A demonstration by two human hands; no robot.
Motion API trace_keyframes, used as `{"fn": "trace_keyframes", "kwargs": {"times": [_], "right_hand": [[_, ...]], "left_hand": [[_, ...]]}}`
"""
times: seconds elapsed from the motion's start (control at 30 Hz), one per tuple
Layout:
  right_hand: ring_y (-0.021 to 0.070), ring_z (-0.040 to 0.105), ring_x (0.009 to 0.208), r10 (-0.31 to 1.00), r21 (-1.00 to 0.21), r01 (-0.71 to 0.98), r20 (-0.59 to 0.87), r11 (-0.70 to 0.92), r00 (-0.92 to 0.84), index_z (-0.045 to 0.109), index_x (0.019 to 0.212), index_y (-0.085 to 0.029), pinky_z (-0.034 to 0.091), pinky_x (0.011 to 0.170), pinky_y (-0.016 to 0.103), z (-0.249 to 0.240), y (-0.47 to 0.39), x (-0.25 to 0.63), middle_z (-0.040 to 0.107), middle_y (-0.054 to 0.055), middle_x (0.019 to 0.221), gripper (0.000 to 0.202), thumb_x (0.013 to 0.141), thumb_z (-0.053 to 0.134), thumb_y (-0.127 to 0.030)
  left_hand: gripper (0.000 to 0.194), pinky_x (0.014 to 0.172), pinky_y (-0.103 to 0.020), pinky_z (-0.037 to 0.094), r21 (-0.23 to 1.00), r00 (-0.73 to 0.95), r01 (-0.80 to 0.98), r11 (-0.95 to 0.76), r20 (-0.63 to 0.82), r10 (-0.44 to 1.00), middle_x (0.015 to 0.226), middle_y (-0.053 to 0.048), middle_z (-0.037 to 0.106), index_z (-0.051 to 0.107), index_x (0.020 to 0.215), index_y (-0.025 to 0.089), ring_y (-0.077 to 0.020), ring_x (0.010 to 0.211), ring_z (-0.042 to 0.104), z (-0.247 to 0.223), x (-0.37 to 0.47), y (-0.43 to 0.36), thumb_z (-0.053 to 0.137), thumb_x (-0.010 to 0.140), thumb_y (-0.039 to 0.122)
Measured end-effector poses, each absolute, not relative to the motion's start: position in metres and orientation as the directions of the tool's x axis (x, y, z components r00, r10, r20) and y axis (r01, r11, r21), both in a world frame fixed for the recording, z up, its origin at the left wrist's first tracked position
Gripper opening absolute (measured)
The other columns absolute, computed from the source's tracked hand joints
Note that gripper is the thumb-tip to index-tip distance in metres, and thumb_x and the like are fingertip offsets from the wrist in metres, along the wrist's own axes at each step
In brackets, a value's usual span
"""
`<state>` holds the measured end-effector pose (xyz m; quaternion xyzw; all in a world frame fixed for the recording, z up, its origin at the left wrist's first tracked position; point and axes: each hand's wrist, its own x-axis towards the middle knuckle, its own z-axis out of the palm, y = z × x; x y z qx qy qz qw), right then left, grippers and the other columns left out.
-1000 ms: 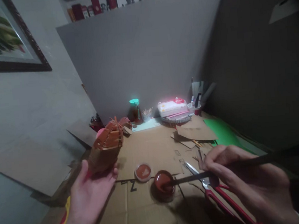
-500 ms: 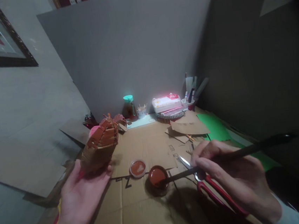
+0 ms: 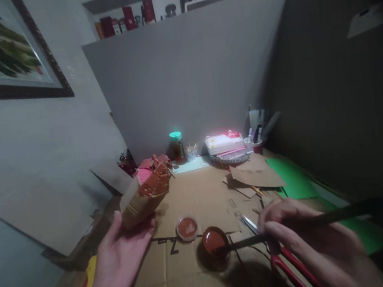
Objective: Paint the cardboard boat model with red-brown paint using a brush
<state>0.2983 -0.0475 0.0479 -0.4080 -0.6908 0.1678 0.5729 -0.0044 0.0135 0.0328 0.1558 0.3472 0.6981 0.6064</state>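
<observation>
My left hand (image 3: 127, 249) grips a cardboard model (image 3: 145, 195) from below and holds it up at the left. Reddish-brown paint covers part of its side, bare cardboard shows lower down, and a pink patch is visible at its top. In my right hand (image 3: 305, 236) is a dark-handled paintbrush (image 3: 245, 243), whose tip dips into a small round pot of reddish-brown paint (image 3: 214, 241). The pot's lid (image 3: 187, 227), smeared with the same paint, lies beside it. Red-handled scissors (image 3: 288, 269) rest partly hidden under my right hand.
Flat cardboard (image 3: 196, 192) covers the table. Cardboard scraps (image 3: 257, 175) and green sheets (image 3: 293, 181) lie to the right. Along the back stand a bottle with a turquoise lid (image 3: 176, 147), a cup of toothpicks (image 3: 191, 151), a tissue pack (image 3: 224, 142) and a cup of pens (image 3: 254, 144).
The head view has tilted up and left, so more shelf shows and things sit lower and further right. The model has turned in my left hand, showing more bare cardboard. The brush tip stays in the pot.
</observation>
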Motion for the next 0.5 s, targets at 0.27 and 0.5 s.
{"fn": "trace_keyframes", "kwargs": {"times": [0.27,0.5], "right_hand": [[0.019,0.067,0.064,0.798,-0.761,0.307,0.602,0.571,0.009,0.068,0.08,-0.025,0.057,0.05,0.02,0.031,-0.034,0.315,0.067,0.004,0.077,0.018,0.096,0.062,-0.033],[0.0232,0.068,0.066,0.772,-0.762,0.298,0.625,0.574,0.111,0.07,0.077,-0.028,0.058,0.054,0.026,0.025,-0.031,0.323,0.066,0.007,0.075,0.023,0.096,0.06,-0.034]], "left_hand": [[0.021,0.073,-0.041,0.066,0.639,-0.228,-0.767,-0.056,-0.191,0.955,0.106,-0.02,0.074,0.069,0.107,0.011,-0.0291,0.091,0.075,0.03,-0.003,0.015,0.057,0.091,0.011],[0.028,0.075,-0.042,0.066,0.593,-0.182,-0.805,-0.028,-0.201,0.962,0.11,-0.022,0.075,0.069,0.116,0.01,-0.0308,0.091,0.076,0.03,-0.001,0.014,0.06,0.09,0.012]]}}
